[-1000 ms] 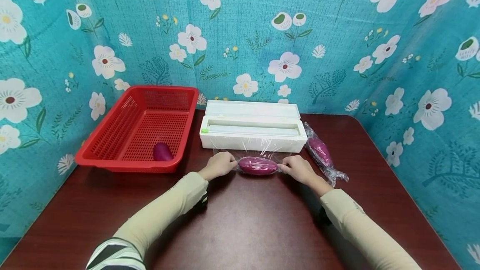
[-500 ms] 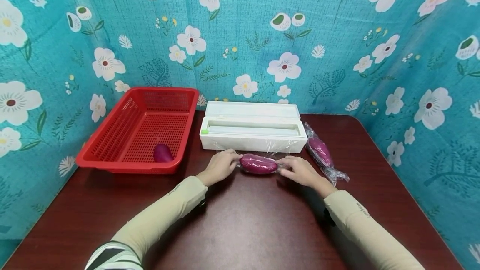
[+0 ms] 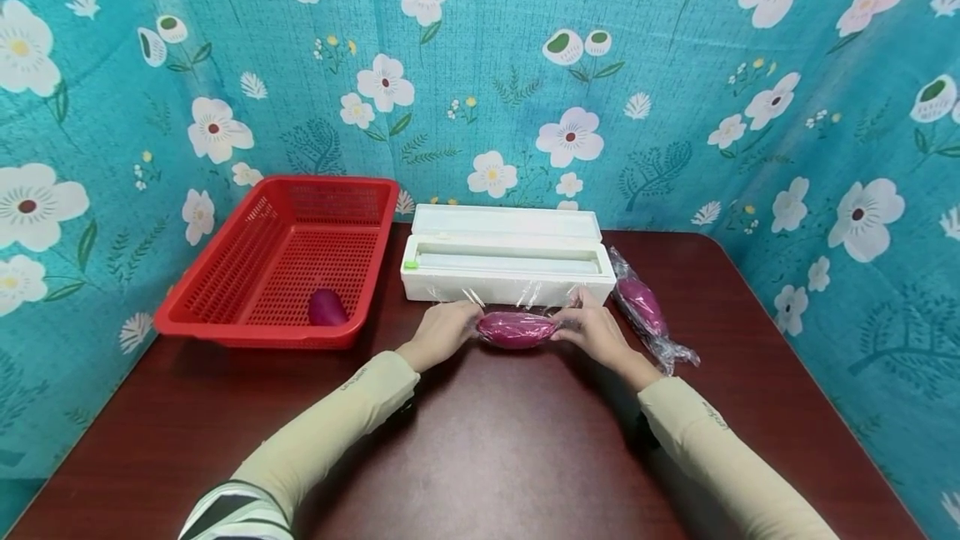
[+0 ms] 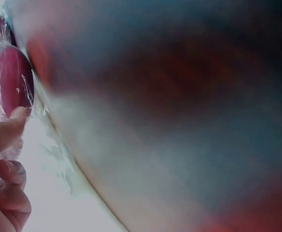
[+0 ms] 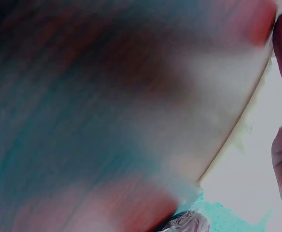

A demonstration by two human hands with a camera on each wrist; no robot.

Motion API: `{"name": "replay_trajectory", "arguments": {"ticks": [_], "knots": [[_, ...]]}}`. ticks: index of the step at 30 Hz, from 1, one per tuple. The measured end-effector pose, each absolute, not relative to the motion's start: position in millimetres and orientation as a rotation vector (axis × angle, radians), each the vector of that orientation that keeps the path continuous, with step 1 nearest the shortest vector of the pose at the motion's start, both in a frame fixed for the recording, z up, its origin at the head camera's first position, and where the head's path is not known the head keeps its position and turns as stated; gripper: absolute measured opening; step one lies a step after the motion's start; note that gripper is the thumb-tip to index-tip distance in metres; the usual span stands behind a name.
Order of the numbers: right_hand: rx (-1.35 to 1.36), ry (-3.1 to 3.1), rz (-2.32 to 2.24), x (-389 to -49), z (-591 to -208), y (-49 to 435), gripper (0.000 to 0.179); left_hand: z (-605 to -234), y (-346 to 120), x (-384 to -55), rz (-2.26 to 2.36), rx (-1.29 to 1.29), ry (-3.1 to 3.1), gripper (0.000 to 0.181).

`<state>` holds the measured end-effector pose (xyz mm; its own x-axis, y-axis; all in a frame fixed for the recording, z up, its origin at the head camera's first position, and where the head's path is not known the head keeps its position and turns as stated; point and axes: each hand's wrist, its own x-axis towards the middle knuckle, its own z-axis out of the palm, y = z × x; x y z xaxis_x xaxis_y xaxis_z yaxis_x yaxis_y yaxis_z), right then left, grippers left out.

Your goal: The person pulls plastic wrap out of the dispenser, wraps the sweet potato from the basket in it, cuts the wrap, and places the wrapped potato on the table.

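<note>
A smooth purple oblong vegetable (image 3: 517,330), sweet-potato-like, lies in glossy cling film on the table. The film runs from it back to the open white cling film box (image 3: 510,286). My left hand (image 3: 444,330) pinches film at the vegetable's left end. In the left wrist view, its lower fingers (image 4: 13,193) are curled in on crumpled film and one digit lies against the vegetable. At the right end, my right hand (image 3: 596,330) pinches film between thumb and forefinger, with other fingers raised beside the film. The right wrist view shows only part of this hand, at its edge.
The box's lid (image 3: 510,221) stands raised, with a film roll (image 3: 510,263) inside. Right of it lies another wrapped purple vegetable (image 3: 643,305) with twisted film ends. A red plastic basket (image 3: 277,332) at the left holds one unwrapped vegetable (image 3: 327,307). A floral curtain (image 3: 480,65) stands behind.
Both hands have loosened from the film ends and closed in again at the vegetable's ends. My right hand's outer fingers have lifted. The vegetable has stayed nearly in place.
</note>
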<state>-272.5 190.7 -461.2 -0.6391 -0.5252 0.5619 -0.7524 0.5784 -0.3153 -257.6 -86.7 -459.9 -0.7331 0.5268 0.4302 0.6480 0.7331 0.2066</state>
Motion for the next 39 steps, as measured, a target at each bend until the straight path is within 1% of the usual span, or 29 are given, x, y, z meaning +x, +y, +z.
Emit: {"name": "replay_trajectory", "arguments": {"ticks": [2,8,14,20,22,25,33,39], "knots": [[1.023,-2.384,0.786,-272.9,-460.7,189.9,0.023,-458.6,-87.7,-258.9,-0.525,-0.892,-2.591,0.014],[1.023,-2.322,0.834,-273.4,-460.4,190.1,0.023,-448.9,-90.5,-260.5,-0.625,-0.861,-2.649,0.016],[1.102,-2.353,0.947,-275.2,-458.7,190.2,0.02,-443.9,-89.9,-260.7,-0.638,-0.819,-2.725,0.015],[1.121,-2.402,1.092,-273.4,-463.6,189.0,0.029,-447.2,-87.8,-263.0,-0.782,-0.806,-2.742,0.016],[1.12,-2.424,1.117,-272.5,-465.4,187.5,0.034,-449.4,-87.4,-264.6,-0.887,-0.765,-2.765,0.016],[1.077,-2.463,1.202,-269.7,-465.0,183.5,0.034,-452.2,-87.1,-266.8,-1.059,-0.676,-2.818,0.015],[0.931,-2.511,1.488,-261.2,-444.9,171.9,0.025,-450.7,-85.3,-271.0,-1.232,-0.596,-2.861,0.011],[0.87,-2.583,1.453,-279.2,-463.2,176.3,0.021,-448.7,-83.2,-273.9,-1.274,-0.542,-2.9,0.012]]}}
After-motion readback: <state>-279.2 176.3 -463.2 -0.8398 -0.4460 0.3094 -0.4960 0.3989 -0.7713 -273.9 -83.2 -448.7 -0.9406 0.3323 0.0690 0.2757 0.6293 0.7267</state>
